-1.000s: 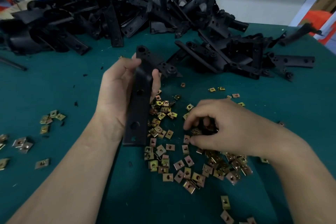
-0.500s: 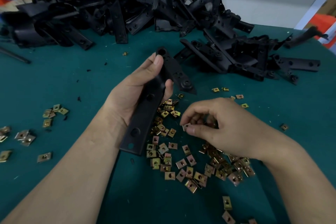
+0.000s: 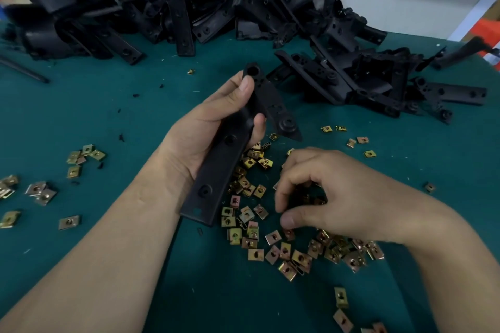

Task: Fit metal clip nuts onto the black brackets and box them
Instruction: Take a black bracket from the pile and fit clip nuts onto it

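Note:
My left hand (image 3: 200, 130) grips a long black bracket (image 3: 216, 176) around its middle and holds it tilted above the table, its holed end pointing up and away from me. Brass-coloured clip nuts (image 3: 255, 254) lie scattered on the green mat (image 3: 113, 111) just below and right of it. My right hand (image 3: 343, 192) hovers over this scatter with fingers curled down into the nuts and the thumb near the mat. Whether it holds a nut is hidden under the fingers. No nut shows on the held bracket.
A big heap of black brackets (image 3: 184, 8) runs along the back of the table, with a second heap (image 3: 378, 78) at the right. Small groups of clip nuts (image 3: 81, 157) lie at the left edge and a few (image 3: 341, 297) near the front right.
My left hand has raised the bracket a little and swung its top end to the right. My right hand has dropped its thumb and fingers deeper into the clip nuts.

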`<act>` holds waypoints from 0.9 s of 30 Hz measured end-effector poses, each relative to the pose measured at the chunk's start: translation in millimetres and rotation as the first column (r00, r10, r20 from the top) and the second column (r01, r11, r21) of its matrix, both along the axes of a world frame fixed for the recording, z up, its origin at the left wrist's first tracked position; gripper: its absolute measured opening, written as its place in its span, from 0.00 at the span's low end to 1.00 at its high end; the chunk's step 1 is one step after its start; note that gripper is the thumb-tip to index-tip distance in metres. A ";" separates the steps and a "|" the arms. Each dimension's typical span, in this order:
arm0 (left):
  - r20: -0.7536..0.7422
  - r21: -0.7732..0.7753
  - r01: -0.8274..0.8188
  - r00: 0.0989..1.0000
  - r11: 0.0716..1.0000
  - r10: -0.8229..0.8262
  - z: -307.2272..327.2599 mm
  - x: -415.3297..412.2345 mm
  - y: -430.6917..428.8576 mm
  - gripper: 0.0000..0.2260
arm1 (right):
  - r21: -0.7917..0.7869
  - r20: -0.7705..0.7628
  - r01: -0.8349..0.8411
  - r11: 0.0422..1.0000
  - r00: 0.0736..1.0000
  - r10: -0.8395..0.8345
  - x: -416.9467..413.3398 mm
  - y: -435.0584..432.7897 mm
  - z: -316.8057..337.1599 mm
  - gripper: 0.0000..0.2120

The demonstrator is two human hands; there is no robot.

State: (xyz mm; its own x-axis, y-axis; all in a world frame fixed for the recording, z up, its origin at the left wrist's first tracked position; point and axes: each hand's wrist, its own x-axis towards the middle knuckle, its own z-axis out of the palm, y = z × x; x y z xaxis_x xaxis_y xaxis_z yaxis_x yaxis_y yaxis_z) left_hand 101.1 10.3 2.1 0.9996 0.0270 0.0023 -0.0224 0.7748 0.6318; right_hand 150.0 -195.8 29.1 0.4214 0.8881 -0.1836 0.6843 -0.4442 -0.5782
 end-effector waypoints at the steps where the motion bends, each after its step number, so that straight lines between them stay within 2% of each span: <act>1: 0.004 0.007 0.008 1.000 1.000 -0.008 0.1 0.0 0.0 0.18 | 0.000 -0.014 -0.002 1.000 1.000 0.002 -0.5 0.1 0.4 0.07; 6: 0.008 0.029 0.020 1.000 0.999 -0.020 0.5 0.0 -0.9 0.18 | 0.091 -0.190 0.060 0.994 0.981 -0.042 -2.9 0.0 3.2 0.07; 15: 0.006 0.029 0.024 1.000 0.999 -0.024 0.8 -0.7 -0.9 0.12 | 0.148 -0.292 0.113 0.983 0.954 -0.066 -0.3 -0.6 5.0 0.09; 18: 0.012 0.044 0.032 0.999 0.998 -0.033 1.0 -1.4 -1.5 0.11 | 0.231 -0.342 0.137 0.963 0.938 -0.051 -0.7 0.6 5.0 0.08; 22: 0.021 0.043 0.073 0.997 0.996 -0.074 3.1 -1.9 -1.7 0.12 | 0.398 -0.500 0.305 0.865 0.863 -0.073 3.2 1.2 4.9 0.07; 24: 0.027 0.043 0.091 0.995 0.995 -0.092 3.1 -1.9 -1.2 0.11 | 0.411 -0.597 0.377 0.830 0.800 -0.068 5.7 -0.6 4.7 0.09; 27: 0.030 0.029 0.088 0.996 0.996 -0.089 2.2 -2.2 -0.1 0.12 | 0.413 -0.641 0.396 0.820 0.766 -0.048 7.2 -3.3 5.3 0.10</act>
State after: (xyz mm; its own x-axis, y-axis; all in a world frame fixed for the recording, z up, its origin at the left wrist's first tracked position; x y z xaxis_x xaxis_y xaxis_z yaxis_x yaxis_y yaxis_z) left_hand 98.9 10.2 4.4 0.9975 -0.0620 0.0327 0.0256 0.7568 0.6531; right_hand 157.3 -199.1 34.4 0.5822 0.8127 -0.0221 0.0560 -0.0672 -0.9962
